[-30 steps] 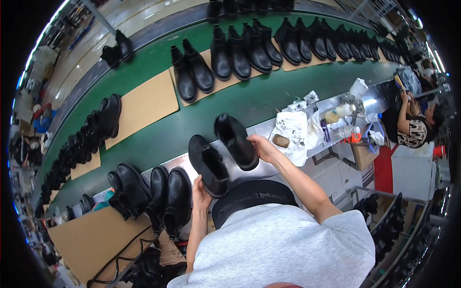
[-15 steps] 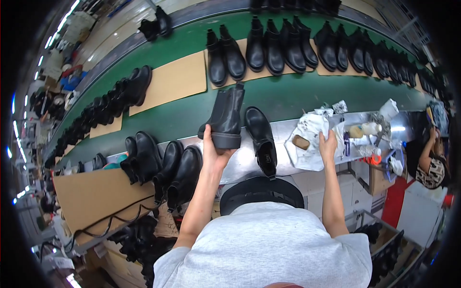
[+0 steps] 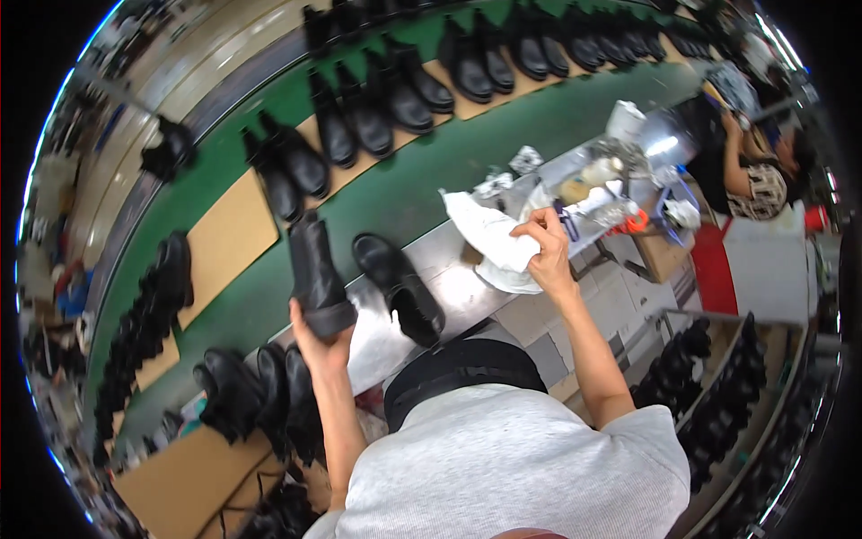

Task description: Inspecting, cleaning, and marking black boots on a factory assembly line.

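My left hand (image 3: 321, 346) is closed around the heel end of a black ankle boot (image 3: 316, 265), which stands upright with its shaft pointing away from me. Just right of it, the other black boot (image 3: 400, 286) rests on the metal edge of the bench, its opening towards me. Over the bench on the right, my right hand (image 3: 546, 250) pinches a white cloth (image 3: 492, 232). The cloth hangs in folds from the fingers, its lower part near the metal surface.
Rows of black boots (image 3: 395, 103) stand on cardboard sheets (image 3: 232, 234) along the green bench top (image 3: 503, 135). More boots (image 3: 229, 391) are at the near left. Bottles and a white roll (image 3: 624, 121) crowd the right. A co-worker (image 3: 759, 184) is at the far right.
My view has swung and tilted to the right. My right hand has gathered up the cloth that was spread on the bench; the brown block on it no longer shows. The left hand keeps the boot.
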A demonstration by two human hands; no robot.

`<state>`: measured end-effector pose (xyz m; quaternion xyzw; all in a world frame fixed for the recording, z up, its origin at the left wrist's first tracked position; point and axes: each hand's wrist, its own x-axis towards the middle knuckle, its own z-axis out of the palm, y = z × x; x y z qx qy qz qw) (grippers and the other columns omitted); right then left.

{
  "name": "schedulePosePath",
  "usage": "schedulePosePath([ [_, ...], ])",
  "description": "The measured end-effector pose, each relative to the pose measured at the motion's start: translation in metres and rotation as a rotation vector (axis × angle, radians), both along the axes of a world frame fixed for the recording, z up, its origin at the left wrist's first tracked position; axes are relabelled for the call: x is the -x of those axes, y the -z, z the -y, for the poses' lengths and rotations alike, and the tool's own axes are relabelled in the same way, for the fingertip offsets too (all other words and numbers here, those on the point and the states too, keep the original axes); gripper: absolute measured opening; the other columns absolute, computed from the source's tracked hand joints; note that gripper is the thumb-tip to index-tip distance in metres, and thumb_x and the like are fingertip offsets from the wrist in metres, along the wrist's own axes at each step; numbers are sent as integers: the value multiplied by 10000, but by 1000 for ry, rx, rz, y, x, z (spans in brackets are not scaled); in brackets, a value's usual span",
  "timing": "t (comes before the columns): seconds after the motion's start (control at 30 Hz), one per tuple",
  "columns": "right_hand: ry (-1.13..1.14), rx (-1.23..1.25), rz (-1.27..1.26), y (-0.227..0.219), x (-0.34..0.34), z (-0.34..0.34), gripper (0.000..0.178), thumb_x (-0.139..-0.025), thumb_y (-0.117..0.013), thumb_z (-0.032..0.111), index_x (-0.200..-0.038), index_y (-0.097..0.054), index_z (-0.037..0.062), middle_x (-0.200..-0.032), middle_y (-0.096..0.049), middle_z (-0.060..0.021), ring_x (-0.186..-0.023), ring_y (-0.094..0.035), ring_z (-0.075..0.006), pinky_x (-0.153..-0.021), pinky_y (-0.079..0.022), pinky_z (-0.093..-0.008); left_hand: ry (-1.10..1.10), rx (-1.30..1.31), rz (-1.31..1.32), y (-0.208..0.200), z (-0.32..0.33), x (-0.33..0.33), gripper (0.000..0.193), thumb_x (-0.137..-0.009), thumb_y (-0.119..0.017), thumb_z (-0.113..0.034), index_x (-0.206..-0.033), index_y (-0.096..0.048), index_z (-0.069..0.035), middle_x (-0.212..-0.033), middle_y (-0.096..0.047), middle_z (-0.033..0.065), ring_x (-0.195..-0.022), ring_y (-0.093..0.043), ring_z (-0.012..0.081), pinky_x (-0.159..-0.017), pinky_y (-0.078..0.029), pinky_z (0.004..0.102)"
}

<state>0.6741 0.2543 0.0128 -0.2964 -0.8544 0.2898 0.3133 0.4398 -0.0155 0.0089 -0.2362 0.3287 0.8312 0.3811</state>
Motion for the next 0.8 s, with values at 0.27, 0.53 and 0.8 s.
schedulePosePath([
  [0.27,41,1430,-1175,76,-119,-49,147,-860,-537,219,-846,-512,74,-816,-497,-59,-620,-473,-111,-521,-415,-246,178,220,52,-23,46,-18,501,-840,-546,-494,-1104,-550,-68,-957,-615,148,-802,-576,310,-715,-497,441],
  [0.53,575,1232,-809,114,-200,-195,255,-884,-561,197,-1100,-516,70,-883,-582,-88,-672,-564,-123,-537,-463,-250,512,465,19,-36,110,12,398,-844,-532,-313,-1103,-570,-13,-968,-663,145,-827,-663,261,-712,-553,435],
  [0.8,516,23,81,128,-150,-45,639,-701,-454,-107,-1315,-404,63,-1065,-555,-165,-992,-549,-288,-887,-418,-356,455,760,-182,-33,120,-20,527,-822,-604,-254,-1249,-474,26,-1237,-515,127,-1111,-509,201,-947,-388,302],
])
